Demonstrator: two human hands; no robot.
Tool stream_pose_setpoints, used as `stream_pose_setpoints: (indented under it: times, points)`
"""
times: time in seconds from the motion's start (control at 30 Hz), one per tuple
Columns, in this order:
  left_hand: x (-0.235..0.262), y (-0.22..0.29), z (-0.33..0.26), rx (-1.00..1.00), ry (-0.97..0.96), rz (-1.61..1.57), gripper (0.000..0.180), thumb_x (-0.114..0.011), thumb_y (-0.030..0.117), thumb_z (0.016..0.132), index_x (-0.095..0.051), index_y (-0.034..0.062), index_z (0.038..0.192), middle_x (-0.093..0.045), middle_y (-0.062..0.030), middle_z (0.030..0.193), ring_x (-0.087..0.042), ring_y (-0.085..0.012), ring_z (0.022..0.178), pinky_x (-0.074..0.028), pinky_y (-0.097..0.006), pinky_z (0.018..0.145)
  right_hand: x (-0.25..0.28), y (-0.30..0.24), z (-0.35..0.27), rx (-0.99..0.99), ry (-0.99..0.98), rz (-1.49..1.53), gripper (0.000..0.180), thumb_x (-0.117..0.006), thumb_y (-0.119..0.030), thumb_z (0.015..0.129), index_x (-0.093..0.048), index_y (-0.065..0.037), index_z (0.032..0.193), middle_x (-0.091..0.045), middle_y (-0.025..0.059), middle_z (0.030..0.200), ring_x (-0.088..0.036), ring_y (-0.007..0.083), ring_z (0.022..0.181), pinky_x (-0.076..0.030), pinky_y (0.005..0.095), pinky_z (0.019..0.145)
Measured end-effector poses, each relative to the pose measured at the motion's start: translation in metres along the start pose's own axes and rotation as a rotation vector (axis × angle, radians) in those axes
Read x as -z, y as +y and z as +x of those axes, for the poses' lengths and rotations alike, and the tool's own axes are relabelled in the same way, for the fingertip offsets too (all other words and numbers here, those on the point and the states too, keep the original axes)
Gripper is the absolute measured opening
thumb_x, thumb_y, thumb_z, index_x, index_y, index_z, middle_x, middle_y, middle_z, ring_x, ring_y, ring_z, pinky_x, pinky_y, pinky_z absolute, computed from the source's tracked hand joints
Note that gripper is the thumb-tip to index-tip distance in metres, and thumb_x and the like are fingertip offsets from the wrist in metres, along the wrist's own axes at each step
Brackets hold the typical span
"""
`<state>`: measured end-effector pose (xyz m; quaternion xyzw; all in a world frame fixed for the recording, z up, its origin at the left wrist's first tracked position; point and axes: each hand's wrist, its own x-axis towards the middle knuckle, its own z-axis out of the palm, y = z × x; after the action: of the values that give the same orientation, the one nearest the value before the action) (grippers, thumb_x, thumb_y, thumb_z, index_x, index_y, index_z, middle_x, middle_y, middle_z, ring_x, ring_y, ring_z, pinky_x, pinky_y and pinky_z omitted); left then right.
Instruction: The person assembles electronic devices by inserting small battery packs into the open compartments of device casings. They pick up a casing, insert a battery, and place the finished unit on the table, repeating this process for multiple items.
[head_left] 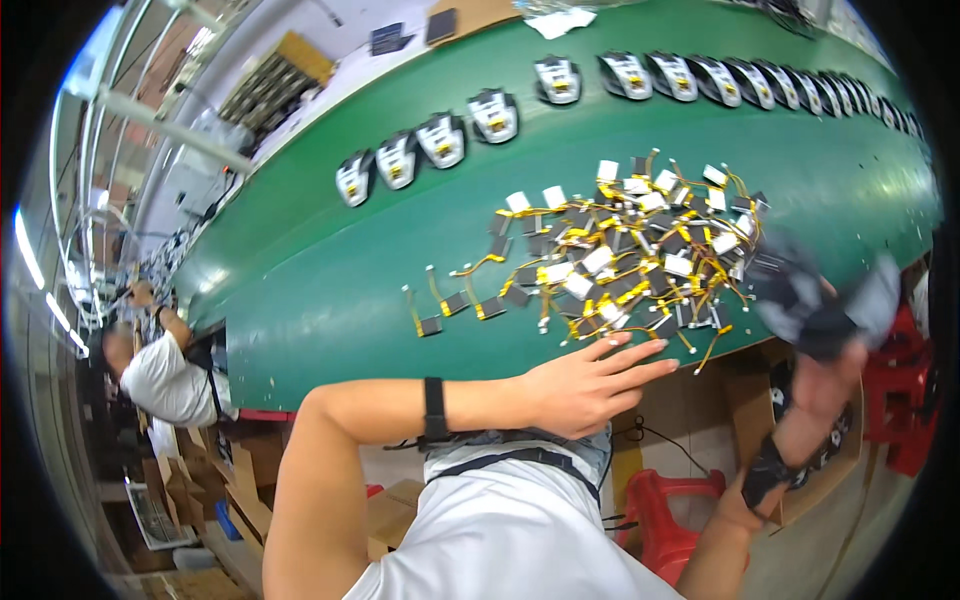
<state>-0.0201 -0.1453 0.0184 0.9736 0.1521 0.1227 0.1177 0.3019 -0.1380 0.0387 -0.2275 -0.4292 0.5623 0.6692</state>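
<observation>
My left hand (pixel 600 385) lies at the near edge of the green table, fingers stretched out and holding nothing. Its fingertips reach the near side of a heap of small flat batteries (pixel 640 240), black and silver, with yellow tape and thin wires ending in white plugs. At the right, over the table's edge, my right hand (pixel 825 375) is smeared by motion. It grips blurred black and grey shells (pixel 830 305); their exact number and shape cannot be made out. Several black-and-silver shells (pixel 494 117) with a yellow part inside stand in a curved row across the table.
Beneath the table's right edge stands a cardboard box (pixel 850 440) with dark parts inside. Red stools (pixel 665 510) are near me and at the far right. Another person (pixel 170 375) works at the far left. Stacked trays (pixel 280 85) stand beyond the table.
</observation>
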Motion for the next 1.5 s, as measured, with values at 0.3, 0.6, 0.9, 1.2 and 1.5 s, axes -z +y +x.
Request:
stream_pose_setpoints:
  times: [0.3,0.6,0.9,1.2,1.5]
  points:
    - [-0.021,-0.004,-0.008,-0.057,0.124,0.011,0.037,-0.052,0.019,0.084,-0.057,0.0034,0.118,-0.056,-0.0192,0.125,-0.052,-0.0374,0.120,-0.039,-0.049,0.103,-0.339,0.206,0.120,-0.718,-1.010,-0.414,0.074,-0.075,-0.060,0.072,-0.070,0.008,0.101,-0.069,0.0144,0.094,-0.064,0.0193,0.082,-0.049,0.0305,0.074]
    - [-0.089,-0.009,-0.015,0.034,0.196,-0.216,0.032,-0.052,0.019,0.082,-0.063,0.0074,0.110,-0.061,-0.0159,0.120,-0.056,-0.0366,0.113,-0.043,-0.049,0.098,-0.404,0.273,0.121,-0.460,-1.167,-0.975,0.084,-0.064,-0.070,0.073,-0.070,0.010,0.099,-0.068,0.0192,0.103,-0.065,0.0293,0.094,-0.048,0.0350,0.083]
    - [-0.008,0.001,-0.014,0.003,0.081,-0.007,0.035,-0.051,0.019,0.084,-0.064,0.0035,0.112,-0.059,-0.0146,0.126,-0.052,-0.0348,0.118,-0.042,-0.048,0.100,-0.350,0.251,0.159,-0.207,-1.093,-1.490,0.083,-0.062,-0.068,0.076,-0.065,0.007,0.112,-0.061,0.0239,0.119,-0.059,0.0357,0.110,-0.048,0.0411,0.091]
    - [-0.043,-0.010,-0.011,-0.034,-0.096,0.027,0.030,-0.058,0.012,0.080,-0.064,0.0028,0.107,-0.060,-0.0178,0.116,-0.059,-0.0350,0.109,-0.046,-0.045,0.098,-0.235,0.127,0.103,0.339,-0.883,-1.246,0.042,-0.071,-0.039,0.077,-0.065,-0.004,0.099,-0.062,0.0149,0.106,-0.058,0.0337,0.104,-0.050,0.0447,0.087]
    - [-0.009,0.032,0.097,-0.070,-0.137,-0.039,0.052,-0.064,0.008,0.077,-0.052,-0.0019,0.126,-0.037,-0.0234,0.148,-0.034,-0.0419,0.138,-0.031,-0.050,0.111,0.188,0.009,-0.103,0.038,1.046,-0.567,0.022,-0.058,-0.022,0.096,-0.066,-0.004,0.105,-0.070,0.0047,0.096,-0.064,0.0105,0.084,-0.049,0.0233,0.071]
